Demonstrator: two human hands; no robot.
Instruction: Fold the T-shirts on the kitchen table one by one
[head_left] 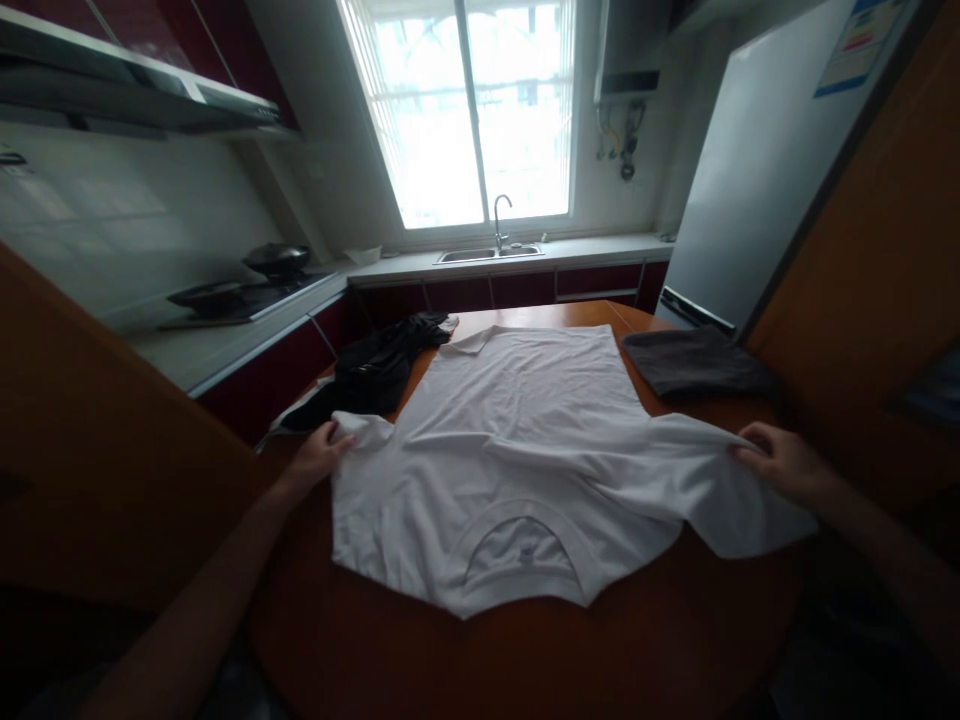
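A white T-shirt point(525, 440) lies spread flat on a round wooden table point(525, 660), its collar toward me. My left hand point(319, 455) pinches the shirt's left sleeve at the table's left side. My right hand point(780, 462) grips the right sleeve, which is lifted slightly and folded over near the table's right edge.
A dark crumpled garment point(375, 375) lies at the table's back left. A folded grey-brown cloth point(694, 362) sits at the back right. A white fridge point(757, 170) stands to the right, a counter with a sink point(491, 253) under the window, a stove point(240, 295) at left.
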